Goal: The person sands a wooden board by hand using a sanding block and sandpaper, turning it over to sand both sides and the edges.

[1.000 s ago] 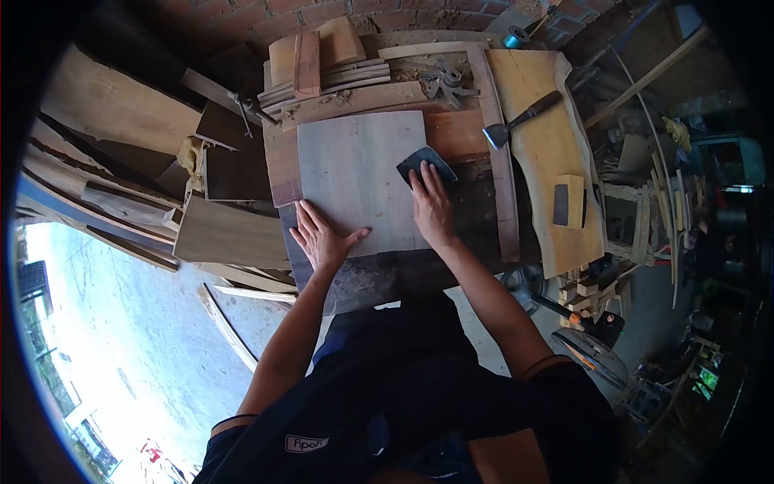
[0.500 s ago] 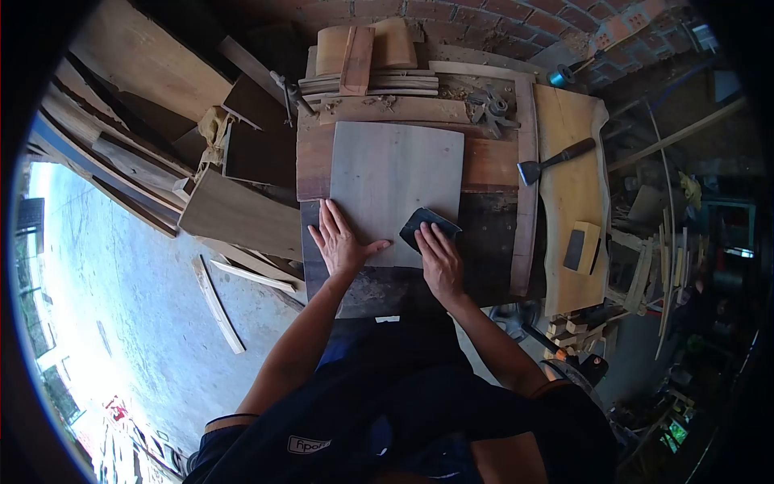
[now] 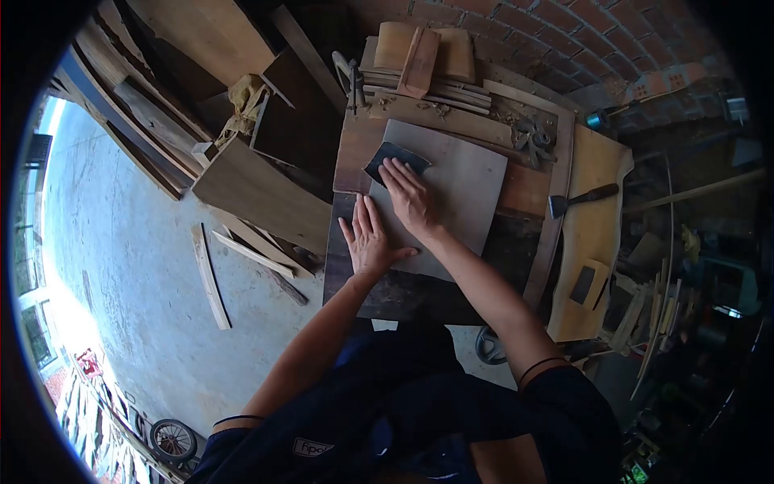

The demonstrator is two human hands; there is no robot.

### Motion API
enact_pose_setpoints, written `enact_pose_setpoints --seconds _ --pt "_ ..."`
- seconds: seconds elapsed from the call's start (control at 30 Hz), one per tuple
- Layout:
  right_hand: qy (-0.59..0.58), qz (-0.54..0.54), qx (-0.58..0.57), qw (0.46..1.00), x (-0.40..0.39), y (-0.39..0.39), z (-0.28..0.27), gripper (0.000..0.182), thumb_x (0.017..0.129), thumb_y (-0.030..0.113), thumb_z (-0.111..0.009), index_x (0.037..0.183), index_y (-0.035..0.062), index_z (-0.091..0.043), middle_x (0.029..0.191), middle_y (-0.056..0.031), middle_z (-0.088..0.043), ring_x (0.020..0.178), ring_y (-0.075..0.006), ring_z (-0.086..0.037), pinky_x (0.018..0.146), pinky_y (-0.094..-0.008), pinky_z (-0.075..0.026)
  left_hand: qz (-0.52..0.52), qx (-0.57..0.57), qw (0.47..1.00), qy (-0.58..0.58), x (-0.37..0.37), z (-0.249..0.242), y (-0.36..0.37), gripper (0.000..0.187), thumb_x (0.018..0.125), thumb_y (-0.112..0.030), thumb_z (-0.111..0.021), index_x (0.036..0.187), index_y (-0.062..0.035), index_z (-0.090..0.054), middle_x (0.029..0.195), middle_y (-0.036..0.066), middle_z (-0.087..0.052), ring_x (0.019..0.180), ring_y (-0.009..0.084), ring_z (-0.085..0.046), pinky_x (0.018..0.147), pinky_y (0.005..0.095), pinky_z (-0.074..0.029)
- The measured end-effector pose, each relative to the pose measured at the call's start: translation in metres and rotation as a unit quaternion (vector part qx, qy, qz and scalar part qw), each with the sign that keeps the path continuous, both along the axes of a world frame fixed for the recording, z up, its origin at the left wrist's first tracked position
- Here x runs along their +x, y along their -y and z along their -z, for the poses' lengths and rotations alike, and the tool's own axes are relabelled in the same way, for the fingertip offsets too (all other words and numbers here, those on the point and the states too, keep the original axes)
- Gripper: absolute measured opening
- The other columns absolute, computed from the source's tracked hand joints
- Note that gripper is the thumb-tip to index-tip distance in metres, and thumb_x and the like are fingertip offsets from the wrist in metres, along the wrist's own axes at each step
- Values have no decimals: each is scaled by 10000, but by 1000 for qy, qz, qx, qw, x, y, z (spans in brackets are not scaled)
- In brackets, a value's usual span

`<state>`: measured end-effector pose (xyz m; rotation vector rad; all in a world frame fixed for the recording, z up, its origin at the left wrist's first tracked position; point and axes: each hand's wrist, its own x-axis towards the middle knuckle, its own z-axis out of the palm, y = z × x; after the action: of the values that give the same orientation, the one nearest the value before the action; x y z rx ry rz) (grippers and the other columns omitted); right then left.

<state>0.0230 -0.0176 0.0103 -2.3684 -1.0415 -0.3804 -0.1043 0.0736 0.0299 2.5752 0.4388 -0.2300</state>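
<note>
A flat, pale wooden board [image 3: 468, 181] lies on the dark workbench [image 3: 379, 300]. My right hand [image 3: 414, 202] presses a dark sheet of sandpaper [image 3: 393, 151] against the board near its far left corner, fingers close together on top of the sheet. My left hand [image 3: 369, 248] rests flat at the board's near left edge with its fingers spread and thumb stretched to the right. The sandpaper's left corner reaches past the board's edge. Part of the sheet is hidden under my right fingers.
A wide scraper [image 3: 580, 199] and a yellow block with a dark pad [image 3: 590, 282] lie on a light plank [image 3: 592, 234] at the right. Stacked boards [image 3: 451, 93] and a clamp [image 3: 353, 85] sit at the back. Leaning planks [image 3: 262, 194] stand left.
My right hand has slid the sandpaper from the board's near right part to its far left corner. My left hand stays at the near left edge. The camera view has shifted and turned.
</note>
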Motion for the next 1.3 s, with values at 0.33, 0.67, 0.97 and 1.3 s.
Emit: enact_pose_setpoints --seconds 0.33,0.67,0.97,1.3 --pt "3 16 -26 1000 51 -34 -8 372 941 83 -504 1267 -38 -635 1383 -200 -604 1324 -337 -550 1138 -440 -417 -4 1 1000 8 2 -6 0 1565 471 -682 -870 1590 43 -49 1671 208 -107 1551 326 -156 1223 613 -57" --pt "10 50 -51 997 70 -53 -10 349 930 65 -532 1247 -45 -629 1356 -200 -621 1320 -338 -551 1138 -420 -420 -5 2 1000 11 1 -5 -1 1583 453 -704 -863 1594 29 -47 1672 196 -118 1554 320 -145 1229 597 -70" --pt "-28 -4 -11 1000 38 -18 -4 408 934 65 -526 1320 -44 -595 1398 -209 -590 1337 -340 -542 1144 -432 -420 7 20 999 27 0 5 -2 1579 466 -722 -845 1591 39 -41 1665 207 -133 1538 327 -187 1222 610 -79" --pt "-23 -10 -12 1000 0 -11 6 399 948 85 -513 1313 -54 -591 1393 -212 -591 1339 -332 -540 1142 -429 -426 13 35 998 48 -2 10 0 1593 465 -746 -831 1590 44 -26 1657 222 -133 1545 342 -148 1223 608 -75"
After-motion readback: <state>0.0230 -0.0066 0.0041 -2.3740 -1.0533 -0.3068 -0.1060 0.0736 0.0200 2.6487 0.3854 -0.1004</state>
